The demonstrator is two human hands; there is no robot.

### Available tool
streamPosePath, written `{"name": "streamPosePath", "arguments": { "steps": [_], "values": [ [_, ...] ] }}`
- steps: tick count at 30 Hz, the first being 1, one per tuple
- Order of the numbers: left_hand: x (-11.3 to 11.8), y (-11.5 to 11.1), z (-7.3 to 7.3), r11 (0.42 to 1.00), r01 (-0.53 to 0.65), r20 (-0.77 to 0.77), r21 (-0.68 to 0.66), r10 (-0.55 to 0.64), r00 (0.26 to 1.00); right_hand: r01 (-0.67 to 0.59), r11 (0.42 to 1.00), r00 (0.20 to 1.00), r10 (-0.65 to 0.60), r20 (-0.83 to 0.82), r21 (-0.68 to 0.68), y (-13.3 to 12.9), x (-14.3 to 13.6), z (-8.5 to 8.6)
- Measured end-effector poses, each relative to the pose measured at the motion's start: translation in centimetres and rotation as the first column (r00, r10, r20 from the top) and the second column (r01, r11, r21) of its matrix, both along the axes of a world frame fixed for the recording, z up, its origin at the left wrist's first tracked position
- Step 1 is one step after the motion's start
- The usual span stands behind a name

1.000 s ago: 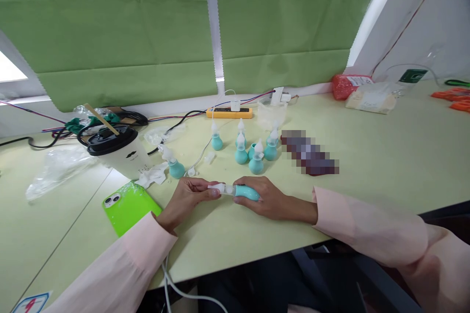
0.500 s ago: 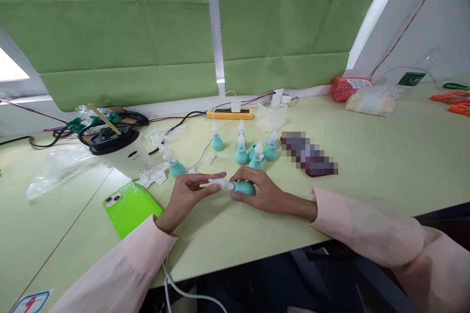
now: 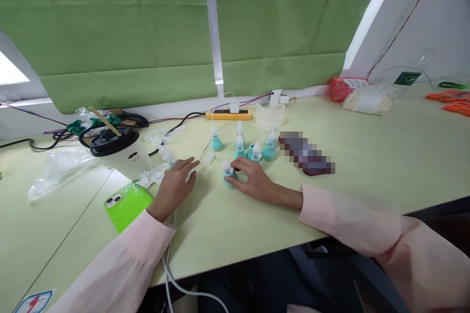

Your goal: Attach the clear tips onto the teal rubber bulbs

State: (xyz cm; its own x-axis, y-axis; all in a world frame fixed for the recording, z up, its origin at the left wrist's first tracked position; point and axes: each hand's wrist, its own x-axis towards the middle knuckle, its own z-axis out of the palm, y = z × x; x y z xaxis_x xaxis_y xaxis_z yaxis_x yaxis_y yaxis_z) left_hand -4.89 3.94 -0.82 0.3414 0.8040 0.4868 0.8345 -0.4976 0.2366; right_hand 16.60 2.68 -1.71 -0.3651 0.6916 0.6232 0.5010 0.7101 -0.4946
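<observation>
My right hand (image 3: 257, 181) grips a teal bulb nasal aspirator (image 3: 229, 179) between thumb and fingers. It stands upright, its whitish nozzle pointing up. My left hand (image 3: 174, 186) is open with nothing in it, fingers stretched out over the table. Just behind it another aspirator (image 3: 168, 155) shows its clear nozzle; its teal bulb is mostly hidden. Beyond my right hand several more aspirators (image 3: 239, 146) stand in a cluster, among them a teal bulb (image 3: 251, 150) with no nozzle visible. A single aspirator (image 3: 216, 142) stands to their left, and a small clear piece (image 3: 209, 158) lies nearby.
On the left are a lidded paper cup (image 3: 127, 159), a crumpled tissue (image 3: 153, 176), a green phone (image 3: 127, 203) and a plastic bag (image 3: 60, 171). A yellow power strip (image 3: 228, 115) lies at the back. To the right lies a blurred dark-red object (image 3: 308, 154); white cables hang over the front edge.
My left hand has let go of the nozzle and moved left, fingers spreading. My right hand has turned the aspirator from lying sideways to upright and shifted it slightly left.
</observation>
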Motion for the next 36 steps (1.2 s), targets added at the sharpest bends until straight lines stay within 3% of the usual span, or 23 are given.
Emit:
{"name": "streamPosePath", "arguments": {
  "steps": [3, 6, 11, 18, 22, 26, 29, 31, 33, 36],
  "values": [
    [0.0, 0.4, -0.7, 0.999, 0.000, -0.225, -0.047, -0.011, 0.974, 0.025, 1.000, 0.999, -0.025, 0.037, -0.008, 0.5, -0.3, -0.2],
    [0.0, 0.5, -0.8, 0.994, -0.003, -0.305, -0.113, -0.032, 0.952, 0.042, 0.998, 0.999, -0.041, 0.034, -0.042, 0.7, -0.5, -0.2],
    [0.3, 0.3, -0.6, 0.989, 0.010, -0.293, -0.149, -0.054, 0.954, 0.046, 0.990, 0.999, -0.048, -0.010, -0.133, 0.7, -0.5, -0.3],
    [0.7, -0.1, -0.6, 0.991, 0.040, -0.232, -0.129, -0.070, 0.970, -0.012, 0.995, 0.989, -0.003, -0.146, -0.099, -0.2, -0.6, 0.1],
    [1.2, -0.4, -0.7, 0.987, 0.104, 0.008, -0.121, -0.104, 0.995, -0.032, 0.999, 0.981, 0.027, -0.193, -0.023, -0.7, -0.5, 0.4],
    [1.4, -0.5, -0.6, 0.978, 0.086, 0.210, -0.191, -0.045, 0.977, -0.042, 0.998, 0.986, 0.050, -0.161, 0.053, -0.9, -0.4, 0.5],
    [1.5, -0.8, -0.3, 0.971, 0.093, 0.330, -0.219, -0.016, 0.944, -0.005, 0.979, 0.992, 0.031, -0.126, 0.202, -1.1, 0.1, 0.7],
    [1.8, -1.2, 0.1, 0.949, 0.153, 0.491, -0.276, 0.003, 0.871, -0.021, 0.928, 0.995, 0.056, -0.084, 0.371, -1.4, 0.5, 0.8],
    [2.1, -1.8, 0.6, 0.888, 0.276, 0.666, -0.369, 0.045, 0.745, -0.115, 0.854, 0.992, 0.125, 0.015, 0.508, -1.8, 0.7, 0.9],
    [2.7, -2.7, 1.2, 0.765, 0.452, 0.777, -0.458, 0.098, 0.622, -0.227, 0.825, 0.972, 0.159, 0.172, 0.518, -2.2, 0.6, 0.7]
  ]
}}
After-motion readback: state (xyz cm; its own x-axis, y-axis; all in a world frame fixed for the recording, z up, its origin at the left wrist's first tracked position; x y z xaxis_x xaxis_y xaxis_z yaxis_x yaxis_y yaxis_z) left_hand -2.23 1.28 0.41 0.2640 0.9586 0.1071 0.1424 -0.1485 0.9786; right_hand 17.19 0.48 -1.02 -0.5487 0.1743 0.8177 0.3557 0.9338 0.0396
